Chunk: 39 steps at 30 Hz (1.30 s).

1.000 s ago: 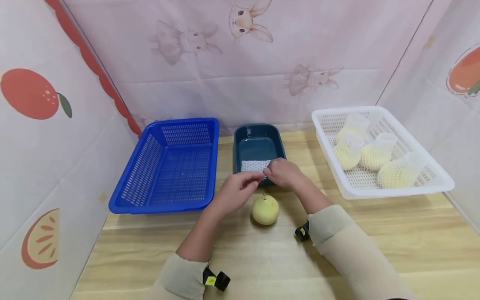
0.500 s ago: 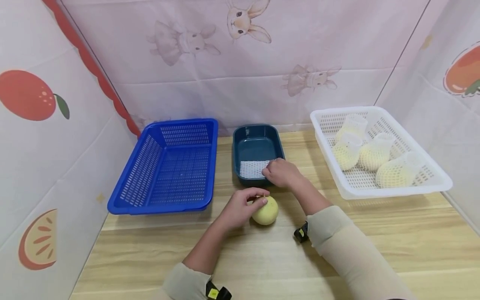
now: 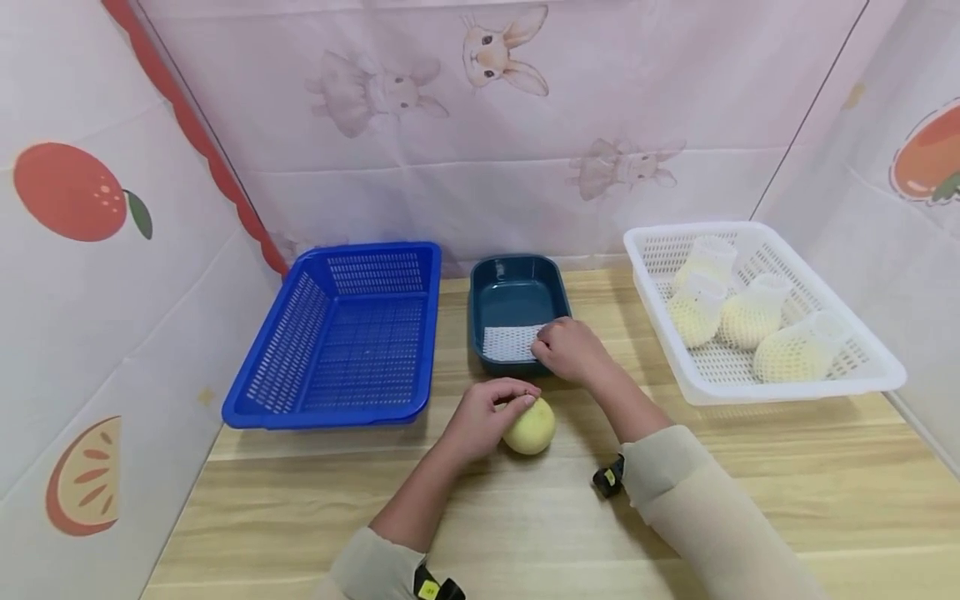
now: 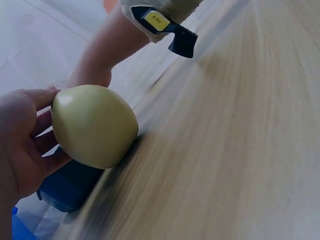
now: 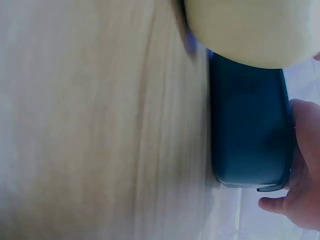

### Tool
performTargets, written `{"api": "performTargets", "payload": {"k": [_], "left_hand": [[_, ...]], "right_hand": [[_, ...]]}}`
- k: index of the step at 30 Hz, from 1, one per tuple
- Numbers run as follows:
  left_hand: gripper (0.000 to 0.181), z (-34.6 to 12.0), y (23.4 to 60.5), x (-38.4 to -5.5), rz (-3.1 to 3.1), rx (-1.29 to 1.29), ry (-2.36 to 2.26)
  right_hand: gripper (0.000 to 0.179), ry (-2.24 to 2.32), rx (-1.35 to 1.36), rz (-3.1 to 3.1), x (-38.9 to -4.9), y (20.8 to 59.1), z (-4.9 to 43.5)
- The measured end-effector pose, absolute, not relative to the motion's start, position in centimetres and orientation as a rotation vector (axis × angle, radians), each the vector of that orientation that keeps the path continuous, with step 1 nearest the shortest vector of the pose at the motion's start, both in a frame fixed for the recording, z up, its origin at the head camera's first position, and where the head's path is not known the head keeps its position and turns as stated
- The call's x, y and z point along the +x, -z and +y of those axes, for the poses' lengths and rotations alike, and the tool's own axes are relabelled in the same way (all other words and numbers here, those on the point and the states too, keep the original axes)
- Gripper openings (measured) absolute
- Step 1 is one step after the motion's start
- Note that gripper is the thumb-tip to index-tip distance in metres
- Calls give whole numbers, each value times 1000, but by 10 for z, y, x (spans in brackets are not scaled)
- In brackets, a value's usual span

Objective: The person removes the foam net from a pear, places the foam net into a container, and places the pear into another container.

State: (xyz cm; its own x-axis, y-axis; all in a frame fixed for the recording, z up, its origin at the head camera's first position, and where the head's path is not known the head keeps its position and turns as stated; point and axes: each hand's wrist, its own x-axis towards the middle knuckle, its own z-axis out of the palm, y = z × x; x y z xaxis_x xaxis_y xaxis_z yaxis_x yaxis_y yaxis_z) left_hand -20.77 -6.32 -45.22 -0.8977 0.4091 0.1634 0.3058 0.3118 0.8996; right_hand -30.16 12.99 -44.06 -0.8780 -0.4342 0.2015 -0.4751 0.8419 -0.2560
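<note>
A pale yellow-green pear (image 3: 530, 427) sits on the table in front of the dark teal dish (image 3: 522, 293). My left hand (image 3: 482, 419) holds it from the left, thumb and fingertips at its top by the stem; in the left wrist view the pear (image 4: 95, 126) shows between thumb and fingers. A flat white foam fruit net (image 3: 510, 343) lies in the near end of the dish. My right hand (image 3: 572, 350) reaches over the dish's right rim, its curled fingers pinching the net's right end. In the right wrist view the dish wall hides those fingertips.
On the left stands a blue plastic basket (image 3: 330, 414) with slotted sides. To the right, a white basket (image 3: 780, 392) holds several pears in foam nets (image 3: 750, 315). A printed cloth backdrop (image 3: 510, 200) rises behind the wooden table (image 3: 540, 525).
My left hand has come away from the foam net, moving down toward me onto the pear. The right hand has stayed at the net's right end.
</note>
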Motion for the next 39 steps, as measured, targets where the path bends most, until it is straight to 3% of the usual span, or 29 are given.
{"api": "performTargets", "payload": {"k": [6, 16, 24, 31, 39], "left_hand": [[18, -67, 448, -207, 2510, 653, -1692], [17, -73, 422, -204, 2526, 620, -1821], [18, -77, 398, -202, 2597, 625, -1897], [17, -81, 388, -204, 2582, 761, -2009], [17, -85, 390, -205, 2559, 737, -2051]], "right_hand": [[31, -677, 660, -2805, -284, 433, 134], [32, -1622, 634, -2582, -240, 414, 130], [48, -2115, 741, -2497, -228, 417, 119], [75, -2728, 750, -2210, -221, 429, 99], [64, -3043, 732, -1982, -215, 438, 87]]}}
